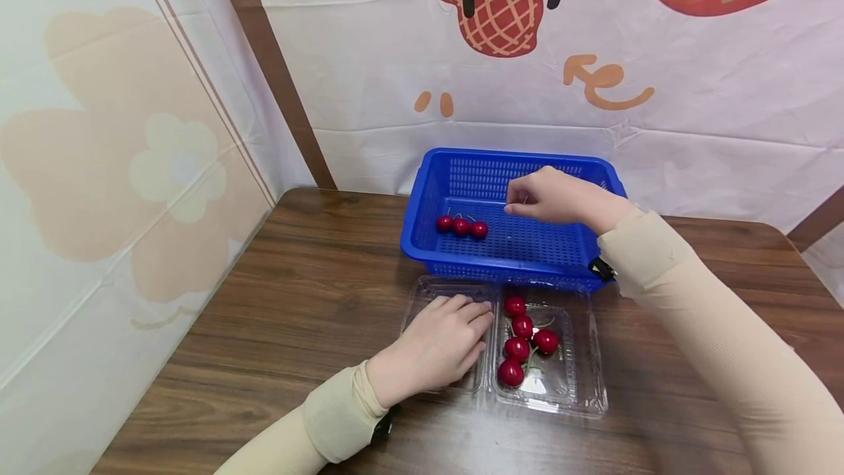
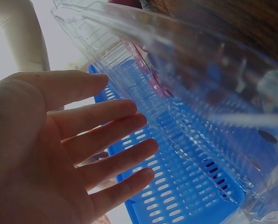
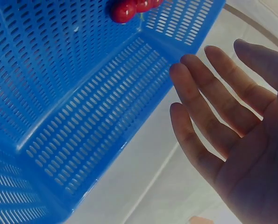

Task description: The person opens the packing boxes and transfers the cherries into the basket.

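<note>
My right hand [image 1: 557,195] hovers over the blue plastic basket [image 1: 501,265], with loosely bent fingers and nothing held. Its open palm [image 3: 251,154] faces the basket wall in the right wrist view. Three red cherries [image 1: 461,226] with stems lie in the basket's left part. In front of the basket, a clear hinged plastic box [image 1: 587,394] lies spread open, and several cherries [image 1: 517,349] sit in its right half. My left hand [image 1: 438,343] rests over the left half, fingers extended. In the left wrist view, those fingers [image 2: 115,109] are straight beside the clear plastic.
A brown wood-grain table [image 1: 277,336] carries everything. Behind it hangs a white printed cloth [image 1: 369,42], close to the basket's back edge. Another printed cloth [image 1: 99,255] borders the table on the left. The box's back edge lies close against the basket's front.
</note>
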A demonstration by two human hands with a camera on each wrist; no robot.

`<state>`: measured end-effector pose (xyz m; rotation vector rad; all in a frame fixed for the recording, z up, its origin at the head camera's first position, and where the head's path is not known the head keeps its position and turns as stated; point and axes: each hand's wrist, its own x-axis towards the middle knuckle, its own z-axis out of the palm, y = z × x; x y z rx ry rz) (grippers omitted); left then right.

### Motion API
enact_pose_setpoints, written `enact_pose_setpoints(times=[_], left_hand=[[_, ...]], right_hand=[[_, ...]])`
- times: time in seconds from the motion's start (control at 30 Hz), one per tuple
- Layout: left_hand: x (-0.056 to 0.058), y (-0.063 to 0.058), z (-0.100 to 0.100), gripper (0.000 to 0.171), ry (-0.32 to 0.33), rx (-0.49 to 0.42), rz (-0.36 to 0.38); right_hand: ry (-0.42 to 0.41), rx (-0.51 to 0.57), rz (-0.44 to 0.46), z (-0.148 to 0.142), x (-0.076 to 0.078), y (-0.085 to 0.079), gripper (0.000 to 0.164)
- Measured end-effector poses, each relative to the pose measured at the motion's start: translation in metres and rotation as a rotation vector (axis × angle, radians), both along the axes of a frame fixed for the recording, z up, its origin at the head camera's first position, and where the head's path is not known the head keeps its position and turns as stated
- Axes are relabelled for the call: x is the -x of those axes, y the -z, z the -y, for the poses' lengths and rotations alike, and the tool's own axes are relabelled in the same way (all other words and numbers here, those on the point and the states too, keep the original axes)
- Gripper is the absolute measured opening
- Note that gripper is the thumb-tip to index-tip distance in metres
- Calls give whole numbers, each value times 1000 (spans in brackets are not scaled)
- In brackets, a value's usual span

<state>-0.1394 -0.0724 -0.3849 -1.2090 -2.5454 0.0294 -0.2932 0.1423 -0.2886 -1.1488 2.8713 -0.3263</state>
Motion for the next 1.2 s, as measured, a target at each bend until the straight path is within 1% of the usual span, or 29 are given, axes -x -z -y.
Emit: enact_pose_setpoints(times=[0.27,0.47,0.6,0.93,1.07,1.2], left_hand=[[1,0,0,37,4,-3,0],[1,0,0,36,6,-4,-5],[1,0,0,37,6,0,-1],[0,-2,0,37,0,3,7],[0,-1,0,37,4,-4,-1],[1,0,0,37,11,-11,-9]], right_hand=[[-44,38,-35,0,-16,-1,13],[-60,44,-65,-2,-28,-1,13],[-72,69,-88,-3,-38,0,12],[-69,83,-147,-10,-56,6,12],[-78,92,-170,-13,-63,9,11],[-69,102,-190,-15,-68,13,12]])
